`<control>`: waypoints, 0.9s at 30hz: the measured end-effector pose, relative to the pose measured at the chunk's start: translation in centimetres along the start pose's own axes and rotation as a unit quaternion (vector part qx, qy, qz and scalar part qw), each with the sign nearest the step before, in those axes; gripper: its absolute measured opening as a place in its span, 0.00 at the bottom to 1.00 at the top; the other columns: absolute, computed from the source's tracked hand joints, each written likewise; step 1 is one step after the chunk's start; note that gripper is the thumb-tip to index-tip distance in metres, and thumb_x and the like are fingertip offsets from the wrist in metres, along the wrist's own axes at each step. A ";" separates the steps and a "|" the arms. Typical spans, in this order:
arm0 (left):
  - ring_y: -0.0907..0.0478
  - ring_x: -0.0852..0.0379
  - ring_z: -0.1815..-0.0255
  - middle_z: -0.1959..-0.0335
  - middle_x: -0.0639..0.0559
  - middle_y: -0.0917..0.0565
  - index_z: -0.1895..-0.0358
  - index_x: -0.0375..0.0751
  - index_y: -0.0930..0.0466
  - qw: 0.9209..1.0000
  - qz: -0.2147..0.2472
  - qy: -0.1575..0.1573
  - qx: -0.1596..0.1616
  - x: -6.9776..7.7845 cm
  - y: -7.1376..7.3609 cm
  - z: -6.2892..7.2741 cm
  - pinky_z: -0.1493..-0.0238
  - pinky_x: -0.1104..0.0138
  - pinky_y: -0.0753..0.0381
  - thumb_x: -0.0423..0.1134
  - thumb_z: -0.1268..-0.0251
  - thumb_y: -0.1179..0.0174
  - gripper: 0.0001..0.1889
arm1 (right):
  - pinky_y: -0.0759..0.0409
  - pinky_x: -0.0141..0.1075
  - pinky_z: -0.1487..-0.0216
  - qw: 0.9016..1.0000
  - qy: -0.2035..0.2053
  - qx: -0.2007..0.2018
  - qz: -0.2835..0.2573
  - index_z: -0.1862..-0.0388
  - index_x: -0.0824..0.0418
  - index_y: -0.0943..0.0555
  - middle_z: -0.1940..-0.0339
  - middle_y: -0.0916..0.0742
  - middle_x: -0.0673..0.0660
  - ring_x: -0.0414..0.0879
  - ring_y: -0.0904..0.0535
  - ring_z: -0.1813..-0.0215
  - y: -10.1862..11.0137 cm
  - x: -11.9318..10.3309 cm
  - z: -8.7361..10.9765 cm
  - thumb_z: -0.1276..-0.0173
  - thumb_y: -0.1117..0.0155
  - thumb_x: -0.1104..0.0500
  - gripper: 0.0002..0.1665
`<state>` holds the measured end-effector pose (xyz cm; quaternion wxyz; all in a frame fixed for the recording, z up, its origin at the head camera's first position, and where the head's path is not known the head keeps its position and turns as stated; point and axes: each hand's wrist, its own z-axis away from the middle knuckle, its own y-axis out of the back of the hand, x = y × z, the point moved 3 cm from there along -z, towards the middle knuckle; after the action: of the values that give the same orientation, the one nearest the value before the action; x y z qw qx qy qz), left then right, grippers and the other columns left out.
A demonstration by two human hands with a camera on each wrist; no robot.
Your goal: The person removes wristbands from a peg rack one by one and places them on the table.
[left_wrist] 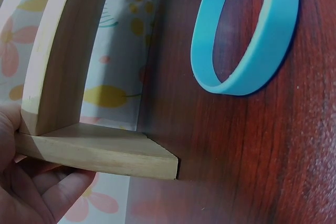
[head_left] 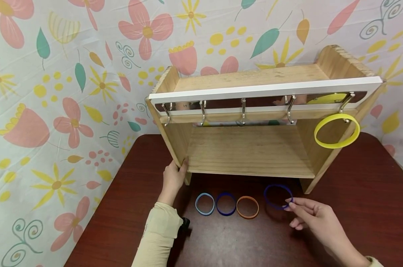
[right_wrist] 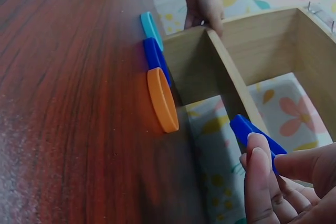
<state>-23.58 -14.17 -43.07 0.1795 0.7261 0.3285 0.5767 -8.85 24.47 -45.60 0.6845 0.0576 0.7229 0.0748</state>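
My right hand (head_left: 316, 218) pinches a dark blue wristband (head_left: 266, 200) between thumb and fingers, above the table in front of the shelf. In the right wrist view the same blue band (right_wrist: 242, 128) is seen edge-on. My left hand (head_left: 173, 178) grips the lower left side of the wooden shelf (head_left: 248, 148), its thumb on the inner face. On the table lie a light blue wristband (head_left: 196, 204), a second dark blue wristband (head_left: 218, 207) and an orange wristband (head_left: 247, 217) in a row. A yellow wristband (head_left: 337, 144) hangs from the rightmost metal hook (head_left: 346, 102).
Several metal hooks run along the white-edged rail (head_left: 221, 92) across the shelf's front; the other hooks carry no band. The shelf stands on a dark red wooden table (head_left: 121, 207). Behind hangs a floral cloth (head_left: 98, 111).
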 end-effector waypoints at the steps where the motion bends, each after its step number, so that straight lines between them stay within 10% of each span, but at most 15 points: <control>1: 0.16 0.46 0.70 0.68 0.41 0.14 0.54 0.38 0.18 1.000 0.000 0.000 -0.001 0.0 0.0 0.0 0.71 0.56 0.19 0.49 0.27 0.45 0.17 | 0.19 0.37 0.75 1.000 -0.003 -0.002 0.005 0.49 0.72 0.20 0.64 0.11 0.51 0.47 0.16 0.76 -0.1 0.1 0.0 0.26 0.43 0.65 0.13; 27: 0.16 0.47 0.70 0.67 0.40 0.14 0.52 0.37 0.18 1.000 0.004 0.000 -0.004 0.1 0.0 0.1 0.73 0.57 0.19 0.48 0.27 0.45 0.17 | 0.18 0.39 0.74 0.993 -0.070 -0.098 0.017 0.47 0.87 0.30 0.66 0.11 0.55 0.45 0.17 0.77 -1.1 2.1 -0.2 0.25 0.46 0.65 0.22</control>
<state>-23.48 -14.09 -42.96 0.1800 0.7269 0.3238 0.5783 -9.10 23.81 -47.81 0.7346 0.0081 0.6610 0.1528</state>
